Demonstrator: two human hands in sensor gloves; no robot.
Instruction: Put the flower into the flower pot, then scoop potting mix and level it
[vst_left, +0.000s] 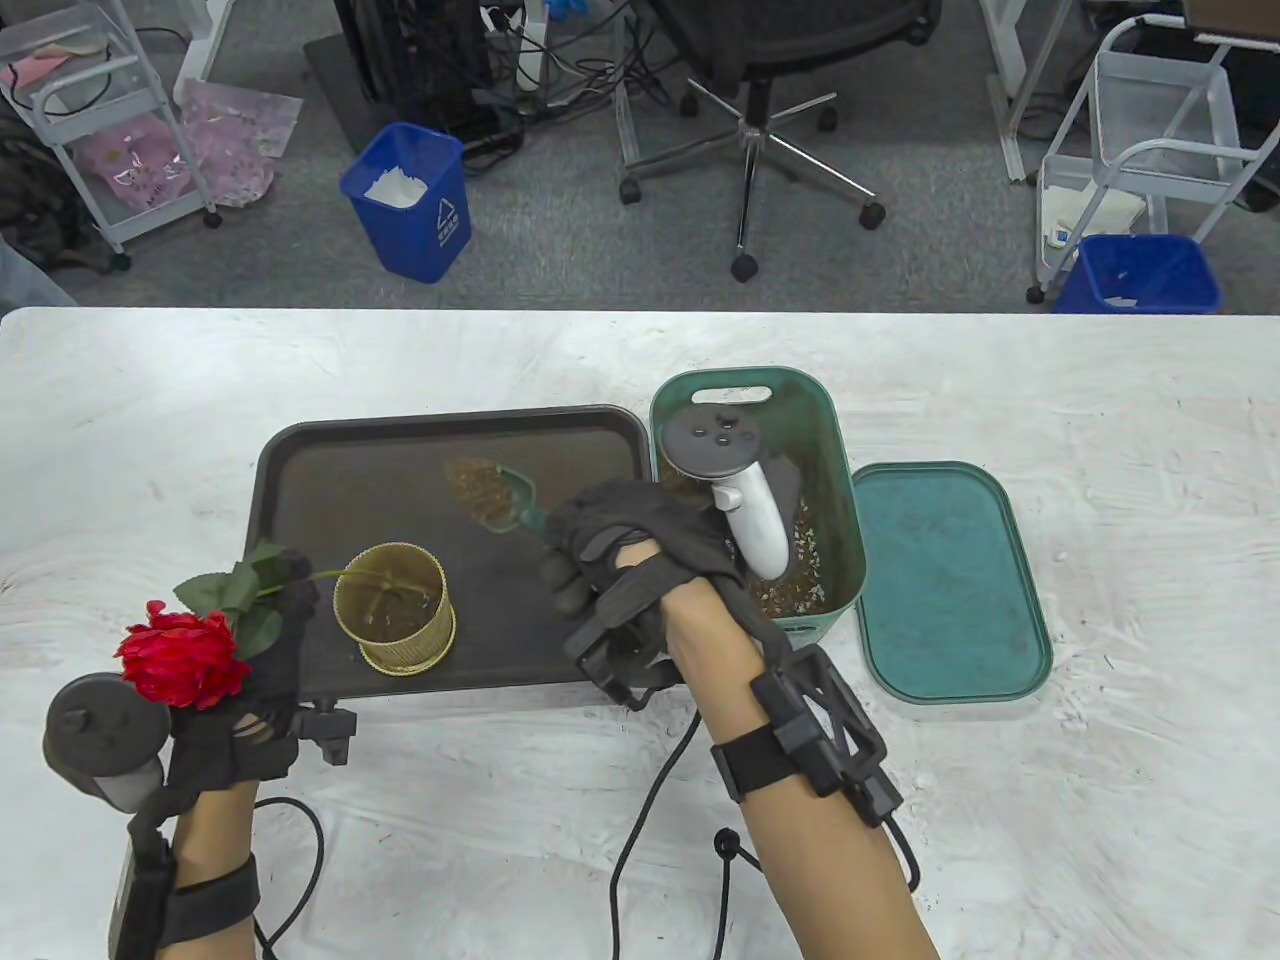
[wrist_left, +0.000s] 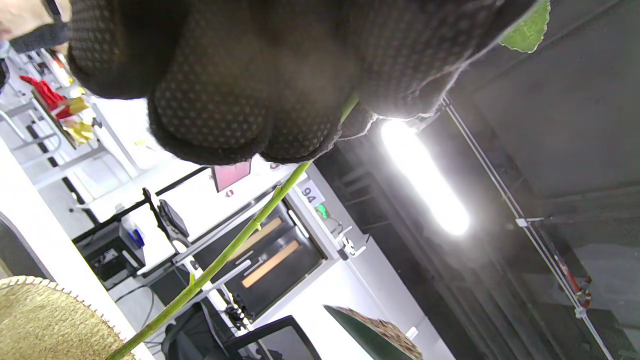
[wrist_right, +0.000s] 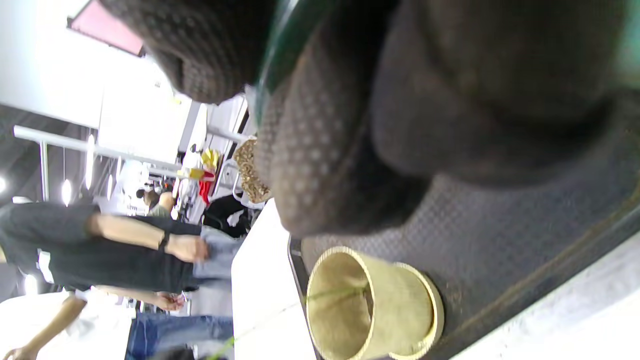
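Fingers of the left hand (vst_left: 235, 700) grip the stem of the red flower (vst_left: 182, 658), whose stem end rests inside the gold pot (vst_left: 393, 607) on the dark tray (vst_left: 400, 450). Right of the pot, the right hand (vst_left: 625, 570) clasps a green scoop (vst_left: 500, 497) loaded with potting mix. Beyond stands the green bin (vst_left: 750, 400).

- left hand (vst_left: 262, 640) low at the table's left — gloved fingers (wrist_left: 215, 100) curled round the flower (vst_left: 185, 655) stem, forearm coming straight up from the bottom edge.
- right hand (vst_left: 620, 560) further in, fingers closed on the scoop (vst_left: 500, 490) handle — forearm angled in from the lower right.
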